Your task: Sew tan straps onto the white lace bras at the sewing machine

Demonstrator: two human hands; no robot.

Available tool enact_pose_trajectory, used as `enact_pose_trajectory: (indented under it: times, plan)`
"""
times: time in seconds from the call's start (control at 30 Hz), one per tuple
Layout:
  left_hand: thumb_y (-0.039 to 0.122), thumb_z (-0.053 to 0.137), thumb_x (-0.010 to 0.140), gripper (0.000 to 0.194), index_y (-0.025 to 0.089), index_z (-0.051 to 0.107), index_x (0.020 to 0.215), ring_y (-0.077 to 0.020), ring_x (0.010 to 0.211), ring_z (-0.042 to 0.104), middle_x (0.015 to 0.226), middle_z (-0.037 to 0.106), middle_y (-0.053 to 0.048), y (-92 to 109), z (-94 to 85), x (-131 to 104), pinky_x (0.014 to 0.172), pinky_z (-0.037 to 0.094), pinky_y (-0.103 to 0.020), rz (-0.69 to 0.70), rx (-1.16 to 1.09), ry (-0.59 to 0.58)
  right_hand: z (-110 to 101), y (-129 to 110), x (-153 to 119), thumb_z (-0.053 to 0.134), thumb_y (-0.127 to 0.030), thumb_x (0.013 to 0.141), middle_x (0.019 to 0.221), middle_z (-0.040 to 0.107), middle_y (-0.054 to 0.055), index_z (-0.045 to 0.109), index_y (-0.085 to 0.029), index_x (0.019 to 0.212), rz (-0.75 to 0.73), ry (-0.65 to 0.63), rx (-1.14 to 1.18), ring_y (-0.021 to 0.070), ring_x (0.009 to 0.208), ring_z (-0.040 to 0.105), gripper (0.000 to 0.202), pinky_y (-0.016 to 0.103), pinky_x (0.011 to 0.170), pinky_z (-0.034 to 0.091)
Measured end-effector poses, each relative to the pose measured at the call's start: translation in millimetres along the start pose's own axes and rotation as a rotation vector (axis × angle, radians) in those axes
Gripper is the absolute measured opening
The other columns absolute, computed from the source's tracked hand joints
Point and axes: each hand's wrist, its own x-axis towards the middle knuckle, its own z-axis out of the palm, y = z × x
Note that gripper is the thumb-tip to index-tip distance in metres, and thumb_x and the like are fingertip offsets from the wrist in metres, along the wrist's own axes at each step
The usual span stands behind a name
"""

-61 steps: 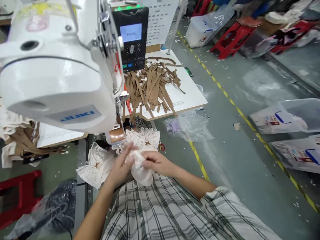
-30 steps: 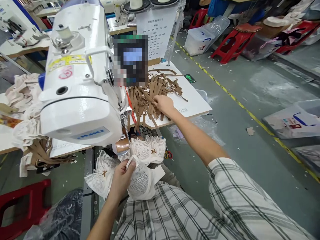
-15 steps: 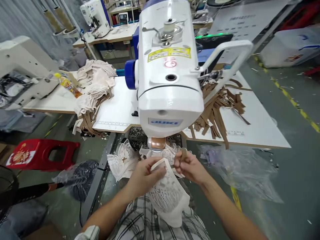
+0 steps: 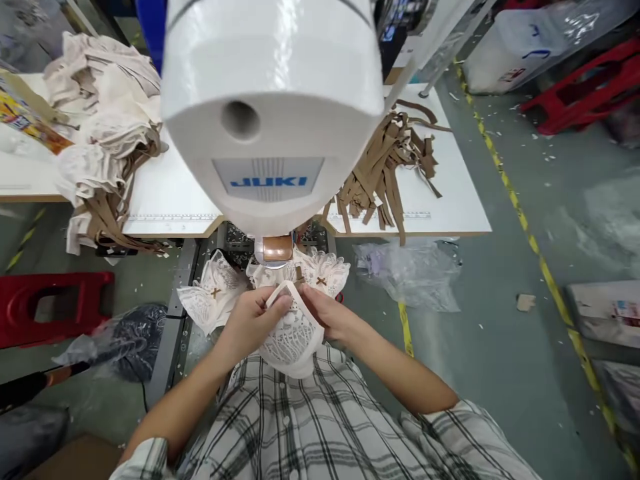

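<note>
My left hand (image 4: 253, 323) is closed on the upper edge of a white lace bra cup (image 4: 290, 343), thumb in front. My right hand (image 4: 325, 313) is closed at the cup's other side, its fingers partly hidden behind the fabric. A short brown strap (image 4: 299, 273) sticks up at its fingertips, beside the cup's peak. Other lace pieces with small brown bows lie just beyond, a bra cup (image 4: 213, 293) on the left and ruffled lace (image 4: 323, 272) on the right. Above them is the head of a white sewing machine (image 4: 273, 127); its needle is out of sight.
Brown straps (image 4: 385, 167) are heaped on the right of the white table (image 4: 455, 200). At left lies a pile of pale garments (image 4: 107, 113) beside a yellow-labelled bottle (image 4: 30, 117). A red stool (image 4: 55, 307) stands on the floor, and a plastic bag (image 4: 410, 273) hangs below the right edge.
My right hand has come in toward the cup, bringing the brown strap against its peak. The view has moved closer and tilted down, so the machine head looks larger.
</note>
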Motion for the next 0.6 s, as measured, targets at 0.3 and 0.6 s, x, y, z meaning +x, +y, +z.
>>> enact_pose_trajectory:
  times: [0.3,0.6]
  plan:
    - [0.047,0.055,0.092,0.048,0.018,0.043,0.056,-0.0094,0.053,0.027,0.055,0.029,0.004,2,-3.2,4,0.050,0.019,-0.025,0.086,0.292,0.079,-7,-62,-17,0.086,-0.052,0.064,0.077,0.066,0.000,0.074,-0.021,0.074,-0.339,0.279,-0.308,0.0108,0.069,0.058,0.034,0.025,0.064,0.050]
    - [0.038,0.062,0.090,0.028,0.017,0.066,0.072,-0.0164,0.080,0.056,0.086,0.062,-0.005,1,2.0,10,0.064,0.042,-0.024,0.265,0.287,0.069,21,-64,-20,0.073,-0.039,0.084,0.087,0.073,0.003,0.079,-0.024,0.082,-0.457,0.115,-0.682,0.0158,0.082,0.065,0.017,0.029,0.074,0.051]
